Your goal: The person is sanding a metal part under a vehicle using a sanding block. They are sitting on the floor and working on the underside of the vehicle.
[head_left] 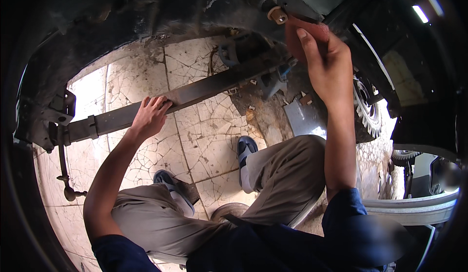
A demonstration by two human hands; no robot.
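Sheet of bent reddish-brown material (293, 34): upper right, just beside copper-coloured metal cylinder (278, 15).
Right hand (329, 69): pinching sheet under thumb.
Left hand (150, 117): fingers slightly spread on long dark metal bar (209, 87).

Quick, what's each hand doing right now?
Left hand: open, resting on the long dark metal bar.
Right hand: closed, holding a reddish-brown sheet.

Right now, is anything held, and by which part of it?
The right hand holds a reddish sheet by its lower part; the left hand just rests on the bar.
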